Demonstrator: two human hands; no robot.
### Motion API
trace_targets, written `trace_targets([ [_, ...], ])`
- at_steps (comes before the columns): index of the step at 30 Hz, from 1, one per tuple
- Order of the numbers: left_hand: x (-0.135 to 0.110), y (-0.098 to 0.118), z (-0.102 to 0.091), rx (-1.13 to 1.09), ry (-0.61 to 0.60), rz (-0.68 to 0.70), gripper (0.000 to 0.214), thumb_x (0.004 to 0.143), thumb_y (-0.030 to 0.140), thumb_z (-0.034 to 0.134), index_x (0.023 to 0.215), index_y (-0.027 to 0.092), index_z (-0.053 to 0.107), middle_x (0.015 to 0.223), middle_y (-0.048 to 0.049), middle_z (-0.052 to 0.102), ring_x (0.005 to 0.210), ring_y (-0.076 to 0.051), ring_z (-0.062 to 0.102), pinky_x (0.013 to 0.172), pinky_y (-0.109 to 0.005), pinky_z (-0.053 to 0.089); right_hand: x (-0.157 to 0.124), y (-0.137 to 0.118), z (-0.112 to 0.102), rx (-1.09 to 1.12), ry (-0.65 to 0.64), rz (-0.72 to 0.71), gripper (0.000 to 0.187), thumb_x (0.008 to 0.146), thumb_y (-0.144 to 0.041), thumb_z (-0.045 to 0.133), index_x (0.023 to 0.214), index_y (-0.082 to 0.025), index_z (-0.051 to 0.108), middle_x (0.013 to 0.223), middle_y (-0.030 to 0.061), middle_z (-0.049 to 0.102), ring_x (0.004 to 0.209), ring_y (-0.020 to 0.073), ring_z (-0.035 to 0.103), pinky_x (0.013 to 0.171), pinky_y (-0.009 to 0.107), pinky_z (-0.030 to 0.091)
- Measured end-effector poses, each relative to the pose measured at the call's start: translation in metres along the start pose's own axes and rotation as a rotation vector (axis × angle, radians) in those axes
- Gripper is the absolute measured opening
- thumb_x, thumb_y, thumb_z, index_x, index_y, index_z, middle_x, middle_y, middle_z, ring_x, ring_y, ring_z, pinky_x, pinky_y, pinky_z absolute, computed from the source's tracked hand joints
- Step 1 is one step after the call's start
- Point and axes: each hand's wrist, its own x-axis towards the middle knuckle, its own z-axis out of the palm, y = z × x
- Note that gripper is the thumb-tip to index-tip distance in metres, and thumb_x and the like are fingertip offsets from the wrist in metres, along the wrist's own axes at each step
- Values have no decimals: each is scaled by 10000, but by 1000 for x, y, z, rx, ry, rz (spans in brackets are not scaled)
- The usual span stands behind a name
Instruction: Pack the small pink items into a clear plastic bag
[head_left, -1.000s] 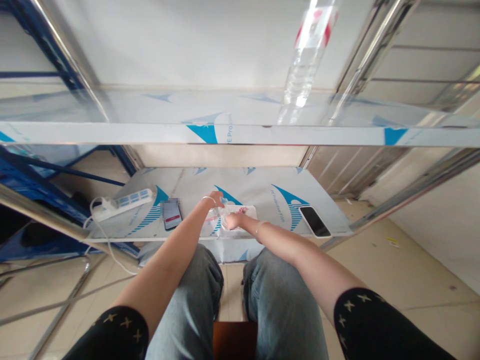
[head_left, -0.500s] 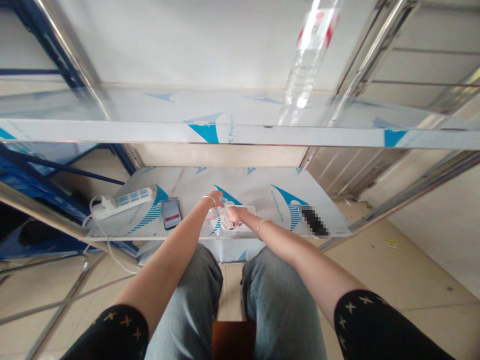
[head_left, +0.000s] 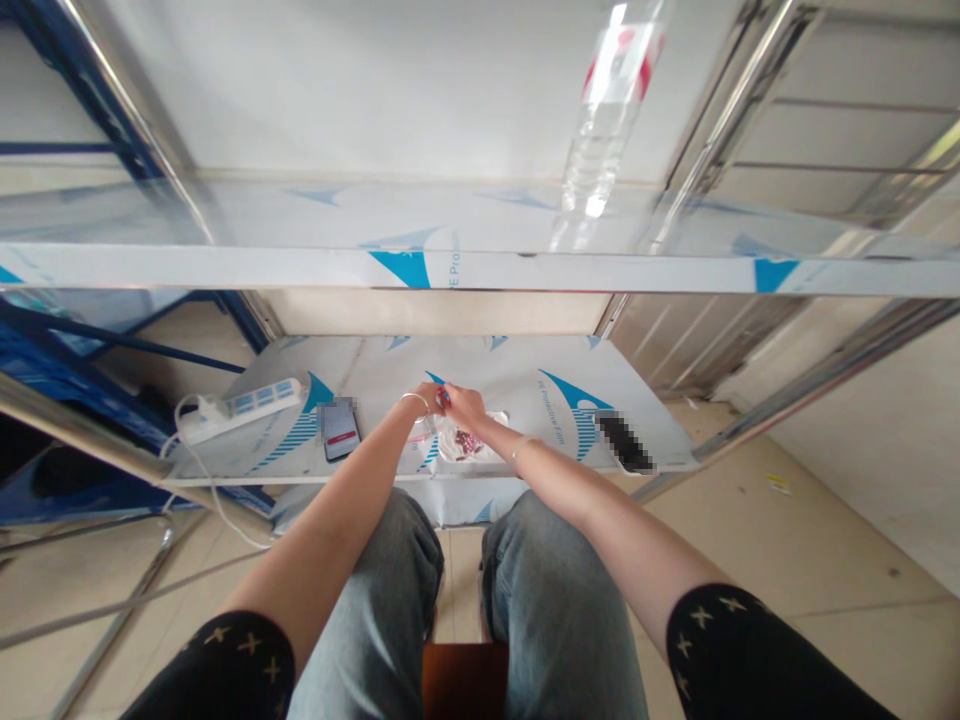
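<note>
Much of what the hands are working on is too small and far off to read clearly. The left hand (head_left: 427, 398) and right hand (head_left: 463, 404) meet fingertip to fingertip over the lower shelf (head_left: 525, 375), pinching some small item between them, with a glimpse of red and blue at the point of contact; what that item is cannot be made out. Both hands are curled nearly closed around it. Just beneath the right hand lies a clear plastic bag (head_left: 469, 445) with dark reddish contents, flat on the shelf, its long axis running left to right across it. Left of the left hand sits a phone (head_left: 339, 430), screen blurred, and farther left a power strip (head_left: 244, 403). Right of the right hand lies a second phone (head_left: 624, 442), pixelated. A water bottle (head_left: 607, 110) on the upper shelf is cut off at the top.
</note>
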Motion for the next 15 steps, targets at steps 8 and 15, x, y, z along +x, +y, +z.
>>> trace_targets([
  [8,4,-1,2,40,-18,-4,470,697,282,691,1133,127,607,1151,-119,648,1047,-255,611,888,-307,484,6,8,16,44,49,-12,309,948,-245,364,1135,-148,590,1085,80,664,885,143,592,704,200,341],
  [15,2,0,1,17,1,-9,458,673,261,728,1107,149,635,1120,-107,662,1045,-255,611,898,-302,481,9,12,18,40,65,-3,332,956,-333,320,1128,-222,582,1097,40,665,975,177,606,771,226,391],
])
